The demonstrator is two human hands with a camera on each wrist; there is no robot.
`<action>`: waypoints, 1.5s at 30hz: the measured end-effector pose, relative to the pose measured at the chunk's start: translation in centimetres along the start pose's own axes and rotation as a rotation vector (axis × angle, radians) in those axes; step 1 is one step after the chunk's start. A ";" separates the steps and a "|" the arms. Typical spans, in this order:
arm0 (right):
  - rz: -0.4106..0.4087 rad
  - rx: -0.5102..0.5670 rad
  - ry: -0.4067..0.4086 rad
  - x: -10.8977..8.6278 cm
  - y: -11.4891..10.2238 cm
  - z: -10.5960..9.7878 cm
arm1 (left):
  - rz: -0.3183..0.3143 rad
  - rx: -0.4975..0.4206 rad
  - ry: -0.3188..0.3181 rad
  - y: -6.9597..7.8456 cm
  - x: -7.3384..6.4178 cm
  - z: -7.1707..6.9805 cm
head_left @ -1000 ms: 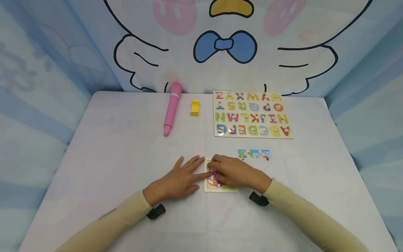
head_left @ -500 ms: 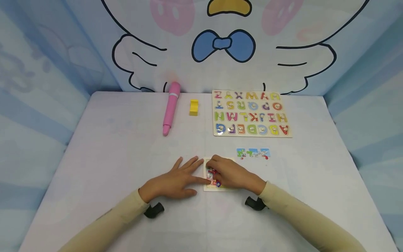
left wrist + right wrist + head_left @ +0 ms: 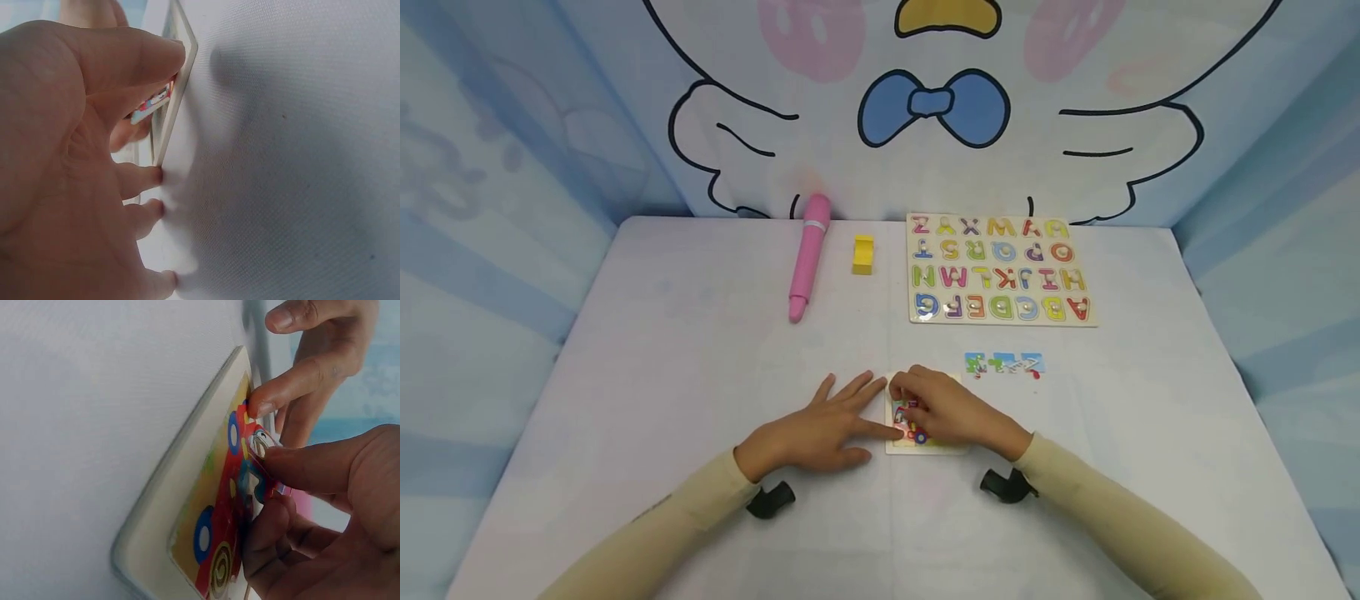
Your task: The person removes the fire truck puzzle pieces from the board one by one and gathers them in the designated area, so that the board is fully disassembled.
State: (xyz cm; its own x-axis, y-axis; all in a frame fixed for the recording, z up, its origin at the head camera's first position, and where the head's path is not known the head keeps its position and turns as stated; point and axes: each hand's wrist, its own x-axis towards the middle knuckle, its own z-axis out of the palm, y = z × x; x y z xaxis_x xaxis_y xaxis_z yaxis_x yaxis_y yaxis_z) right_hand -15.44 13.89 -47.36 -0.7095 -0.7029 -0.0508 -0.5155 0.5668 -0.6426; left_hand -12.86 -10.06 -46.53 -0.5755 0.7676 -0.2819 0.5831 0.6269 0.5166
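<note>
Left hand point(image 3: 820, 433) spread, fingertip on puzzle board point(image 3: 910, 451), apparently steadying it against table point(image 3: 700, 350). Right hand point(image 3: 955, 406) pinches puzzle piece point(image 3: 154, 104), tilted above board, likely for fine control. Loose pieces point(image 3: 1002, 363) just beyond, seemingly kept reachable.

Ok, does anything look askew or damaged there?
One puzzle piece, pinched in the right hand, tilts up from the puzzle board instead of lying flat. The letter board reads upside down. No damage shows.
</note>
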 end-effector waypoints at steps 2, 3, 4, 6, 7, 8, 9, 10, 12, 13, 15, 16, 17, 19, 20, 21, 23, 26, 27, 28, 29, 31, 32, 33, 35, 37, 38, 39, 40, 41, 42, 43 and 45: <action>0.001 0.054 -0.012 0.0 0.3 -0.2 | 0.000 -0.001 -0.003 0.0 0.1 0.0; 0.005 0.086 -0.018 0.0 0.4 -0.3 | -0.001 -0.002 -0.004 0.0 0.1 0.0; 0.010 0.112 -0.023 0.0 0.5 -0.5 | -0.004 -0.004 -0.006 0.1 0.1 0.0; 0.030 0.168 -0.019 -0.3 0.7 -1.0 | -0.012 -0.007 -0.011 0.1 0.2 0.0; 0.044 0.187 -0.009 -0.4 0.8 -1.4 | -0.017 -0.007 -0.014 0.2 0.3 0.0; 0.054 0.199 0.005 -0.7 0.9 -1.9 | -0.023 -0.007 -0.017 0.2 0.3 0.0; 0.070 0.208 0.018 -1.0 1.1 -2.4 | -0.029 -0.007 -0.019 0.2 0.4 0.0; 0.086 0.210 0.030 -1.3 1.3 -3.0 | -0.035 -0.005 -0.019 0.3 0.4 0.0; 0.117 0.193 0.044 -2.1 2.0 -4.2 | -0.044 0.003 -0.018 0.2 0.3 0.0; 0.130 0.177 0.044 -2.5 2.4 -4.8 | -0.050 0.003 -0.018 0.2 0.3 -0.1; 0.154 0.145 0.031 -3.3 3.4 -5.8 | -0.054 0.007 -0.013 0.2 0.1 0.0; 0.163 0.125 0.023 -3.7 3.9 -6.2 | -0.053 0.007 -0.010 0.1 0.1 0.0; 0.171 0.105 0.014 -4.0 4.4 -6.5 | -0.051 0.007 -0.007 0.1 0.0 0.0; 0.178 0.081 -0.002 -4.5 5.3 -7.0 | -0.047 0.003 -0.003 0.0 0.0 0.0; 0.182 0.074 -0.006 -4.7 5.6 -7.2 | -0.042 0.003 0.000 0.0 0.0 0.0; 0.183 0.068 -0.011 -4.8 5.8 -7.3 | -0.038 0.002 0.002 0.0 0.0 0.0; 0.177 0.071 -0.021 -5.0 6.2 -7.3 | -0.034 -0.001 0.005 0.0 0.0 0.0; 0.170 0.077 -0.022 -5.0 6.5 -7.0 | -0.029 -0.003 0.005 0.0 0.0 0.0; 0.168 0.071 -0.019 -5.0 6.6 -6.9 | -0.027 -0.003 0.005 0.0 0.1 0.0; 0.165 0.059 -0.012 -5.0 6.7 -6.8 | -0.025 -0.001 0.004 0.0 0.1 0.1; 0.158 0.038 -0.002 -5.0 6.7 -6.7 | -0.022 0.000 0.004 0.0 0.1 0.1; 0.150 -0.013 0.022 -5.1 6.7 -6.4 | -0.021 0.001 0.001 0.0 0.2 0.1; 0.147 -0.038 0.036 -5.1 6.7 -6.3 | -0.022 0.002 0.001 0.0 0.2 0.1; 0.143 -0.061 0.045 -5.1 6.7 -6.1 | -0.023 0.002 0.000 0.0 0.2 0.2; 0.141 -0.094 0.059 -5.1 6.6 -5.9 | -0.024 0.003 0.000 0.0 0.2 0.2; 0.157 -0.118 0.069 -5.1 6.5 -5.7 | -0.022 0.005 0.003 -0.1 0.2 0.2; 0.162 -0.129 0.074 -5.2 6.5 -5.6 | -0.021 0.007 0.004 -0.1 0.2 0.2; 0.171 -0.141 0.076 -5.2 6.4 -5.5 | -0.020 0.008 0.005 -0.1 0.3 0.2; 0.183 -0.154 0.080 -5.3 6.4 -5.4 | -0.020 0.008 0.004 -0.1 0.3 0.2; 0.194 -0.168 0.087 -5.4 6.4 -5.3 | -0.020 0.010 0.005 -0.1 0.3 0.2; 0.206 -0.182 0.092 -5.4 6.3 -5.2 | -0.022 0.011 0.004 -0.1 0.3 0.2; 0.213 -0.192 0.095 -5.5 6.3 -5.2 | -0.024 0.012 0.003 0.0 0.3 0.2; 0.228 -0.203 0.102 -5.6 6.2 -5.1 | -0.027 0.015 0.000 0.0 0.4 0.2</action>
State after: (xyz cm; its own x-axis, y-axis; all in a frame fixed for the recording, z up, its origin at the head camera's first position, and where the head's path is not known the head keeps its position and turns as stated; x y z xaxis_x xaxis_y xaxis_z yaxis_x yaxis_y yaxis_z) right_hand -17.14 23.52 -47.17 -0.8569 -0.5071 -0.0927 -0.4159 0.7864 -0.4568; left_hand -12.97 -9.74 -46.83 -0.5913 0.7506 -0.2951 0.5761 0.6491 0.4968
